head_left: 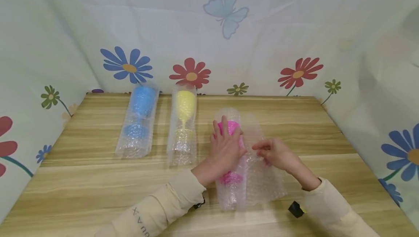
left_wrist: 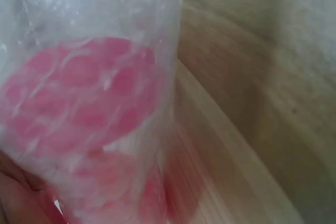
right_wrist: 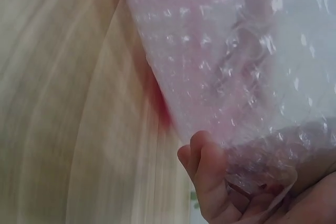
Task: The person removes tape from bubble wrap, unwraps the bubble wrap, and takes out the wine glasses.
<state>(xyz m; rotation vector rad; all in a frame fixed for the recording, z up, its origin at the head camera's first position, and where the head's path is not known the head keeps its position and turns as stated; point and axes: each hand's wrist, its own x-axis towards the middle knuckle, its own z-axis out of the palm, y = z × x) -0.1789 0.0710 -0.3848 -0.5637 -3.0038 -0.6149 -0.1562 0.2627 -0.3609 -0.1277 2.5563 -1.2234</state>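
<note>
A pink plastic goblet (head_left: 230,178) lies on the table, wrapped in clear bubble wrap (head_left: 230,197). My left hand (head_left: 226,149) rests across its upper part with fingers spread, hiding the middle of the goblet. In the left wrist view, the pink base (left_wrist: 84,93) shows blurred through the bubbles. To the right, a loose flap of the wrap (head_left: 265,182) spreads over the table. My right hand (head_left: 276,153) pinches this flap between thumb and fingers; the right wrist view shows the fingertips (right_wrist: 205,150) at the sheet's edge.
Two more bubble-wrapped goblets, one blue (head_left: 142,100) and one yellow (head_left: 186,104), lie to the left on the wooden table (head_left: 98,186). Flower-printed cloth walls (head_left: 262,48) stand at the back and both sides. A small black object (head_left: 296,209) is by the right sleeve.
</note>
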